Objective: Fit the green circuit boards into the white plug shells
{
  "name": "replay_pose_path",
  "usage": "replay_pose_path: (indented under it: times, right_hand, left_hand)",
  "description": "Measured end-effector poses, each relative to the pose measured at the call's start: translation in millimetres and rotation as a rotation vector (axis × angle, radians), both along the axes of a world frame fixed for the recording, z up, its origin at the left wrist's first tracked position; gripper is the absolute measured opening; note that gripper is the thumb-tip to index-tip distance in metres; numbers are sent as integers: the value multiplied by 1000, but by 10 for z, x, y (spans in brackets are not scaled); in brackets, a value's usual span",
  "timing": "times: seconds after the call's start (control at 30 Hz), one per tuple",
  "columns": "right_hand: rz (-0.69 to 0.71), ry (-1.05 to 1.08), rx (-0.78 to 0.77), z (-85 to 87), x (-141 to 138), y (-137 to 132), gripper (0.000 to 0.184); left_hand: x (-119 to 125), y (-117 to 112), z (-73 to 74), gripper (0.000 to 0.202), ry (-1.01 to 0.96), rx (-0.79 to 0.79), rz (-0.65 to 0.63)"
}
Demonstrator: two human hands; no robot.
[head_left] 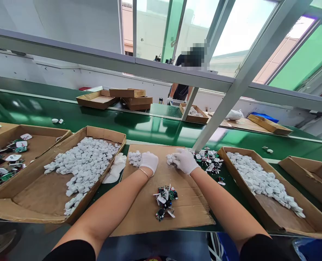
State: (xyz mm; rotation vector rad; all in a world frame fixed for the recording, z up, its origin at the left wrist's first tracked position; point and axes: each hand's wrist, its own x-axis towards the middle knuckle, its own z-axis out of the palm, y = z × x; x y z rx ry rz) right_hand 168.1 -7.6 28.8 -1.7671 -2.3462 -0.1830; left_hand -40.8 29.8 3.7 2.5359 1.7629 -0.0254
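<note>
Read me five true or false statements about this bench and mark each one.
1. The left hand and right hand both wear white gloves. True.
2. A heap of circuit boards lies on the cardboard sheet. True.
3. That heap lies beyond both hands. False: it lies nearer the camera than they are.
4. Small white pieces lie beside the right hand. True.
5. All the white pieces are on the sheet. False: the box right of it holds many too.
</note>
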Motion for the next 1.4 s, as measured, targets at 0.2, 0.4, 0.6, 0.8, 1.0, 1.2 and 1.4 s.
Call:
replay_pose_path:
  times: [0.2, 0.4, 0.6, 0.8, 1.0, 1.2, 1.4]
  right_hand:
    - [-17, 198, 195, -258, -3, -46, 28]
    - [-110, 577, 289, -293, -38, 3, 29]
    - [-146, 921, 300, -196, -107, -182, 29]
    - [116, 988, 35, -390, -330, -563, 25]
    - [191, 1066, -331, -462, -361, -636, 24]
    - [52, 1435, -371, -496, -303, -534, 30]
    - [-92, 1671, -349, -505, -245, -461, 42]
  left_hand:
    - [1, -3, 7, 22, -37, 36, 2]
    - [-2, -33, 69, 28, -47, 83, 52]
    - [-83, 7, 92, 29, -10, 72, 105]
    - [-182, 101, 121, 31, -11, 82, 67]
    - [-177, 137, 133, 25, -42, 116, 56]
    - [-7, 10, 86, 26, -238, 156, -21]
    - [158, -188, -103, 12, -913, 59, -272]
